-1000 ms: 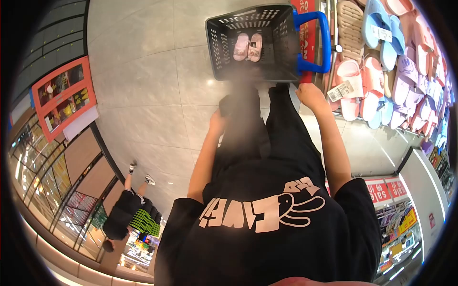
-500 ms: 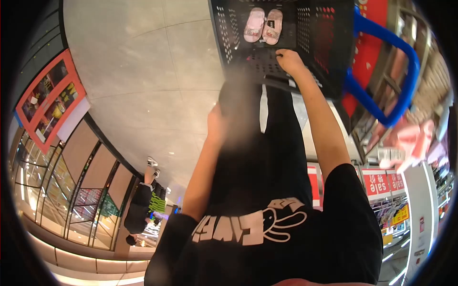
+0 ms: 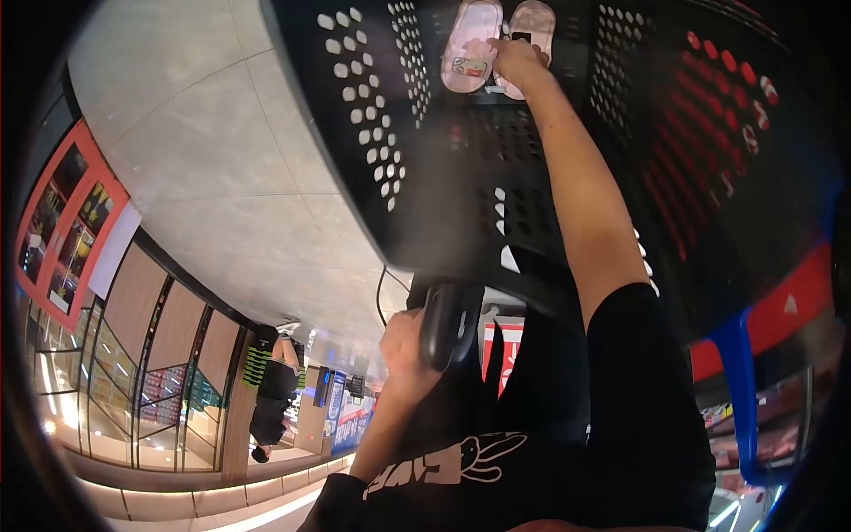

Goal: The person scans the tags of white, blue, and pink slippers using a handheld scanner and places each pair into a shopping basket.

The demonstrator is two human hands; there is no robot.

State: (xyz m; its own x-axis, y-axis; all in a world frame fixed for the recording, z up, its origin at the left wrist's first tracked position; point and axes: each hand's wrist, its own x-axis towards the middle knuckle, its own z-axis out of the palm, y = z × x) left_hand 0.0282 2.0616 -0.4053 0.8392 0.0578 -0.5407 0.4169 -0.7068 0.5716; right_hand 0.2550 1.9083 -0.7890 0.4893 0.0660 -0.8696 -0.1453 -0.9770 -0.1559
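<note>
A pair of pink slippers lies at the bottom of a black perforated shopping basket [image 3: 355, 168]. My right hand [image 3: 519, 62] reaches into the basket, its fingers closed at the right slipper [image 3: 536, 22] and covering its middle. Close beside that hand is the left slipper [image 3: 465, 66], with a small printed picture. A small pale tag [image 3: 495, 89] shows between the two. Nearer my body, my left hand [image 3: 408, 350] is wrapped around a black handheld device [image 3: 449, 324] with rounded edges.
A blue basket handle [image 3: 743, 399] stands at the right, by a red panel [image 3: 793, 293]. Grey tiled floor [image 3: 222, 177] spreads out to the left. Another person [image 3: 277, 381] in dark clothes is in the background, near a red-framed display [image 3: 71, 230].
My view has moved closer to the basket. My right hand has gone from the basket's near side onto the slippers. The black device in my left hand now shows more clearly.
</note>
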